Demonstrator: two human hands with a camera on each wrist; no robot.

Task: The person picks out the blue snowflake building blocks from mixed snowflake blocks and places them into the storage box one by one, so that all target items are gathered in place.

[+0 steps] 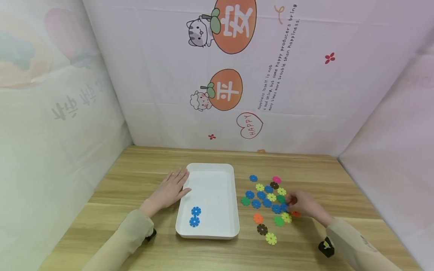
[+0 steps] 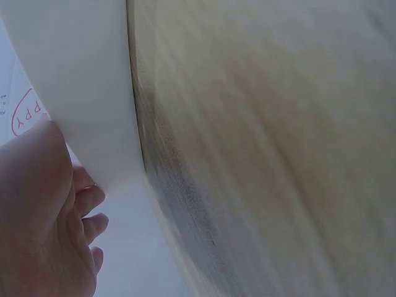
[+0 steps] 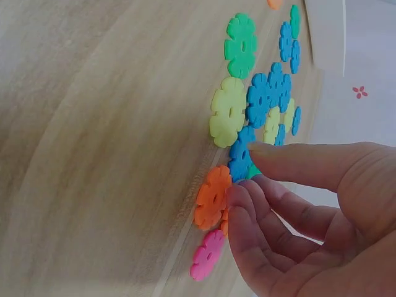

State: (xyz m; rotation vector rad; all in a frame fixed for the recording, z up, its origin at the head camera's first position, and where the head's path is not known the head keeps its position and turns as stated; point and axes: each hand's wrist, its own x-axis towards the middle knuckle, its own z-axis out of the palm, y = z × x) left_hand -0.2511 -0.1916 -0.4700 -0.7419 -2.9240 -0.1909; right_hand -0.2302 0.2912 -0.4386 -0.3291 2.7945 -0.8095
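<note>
My left hand [image 1: 169,191] rests on the left rim of a white tray [image 1: 213,188], fingers straight and spread. In the left wrist view its fingertips lie along the tray's wall. Two blue flower-shaped plastic discs [image 1: 193,222] lie inside the tray, near its front left. Over the right edge of a scattered group of such discs is my right hand [image 1: 306,205]. Its thumb and bent fingers stand apart around a blue disc [image 3: 237,162], the thumb tip overlapping it in the right wrist view. An orange disc [image 3: 207,204] and a pink disc [image 3: 204,260] lie beside the fingertips.
Several more discs in blue, yellow, green, brown, orange and pink, among them a yellow disc [image 1: 269,241], lie flat on the wooden table [image 1: 152,158] right of the tray. A printed white cloth [image 1: 159,94] hangs behind the table, with more cloth at both sides.
</note>
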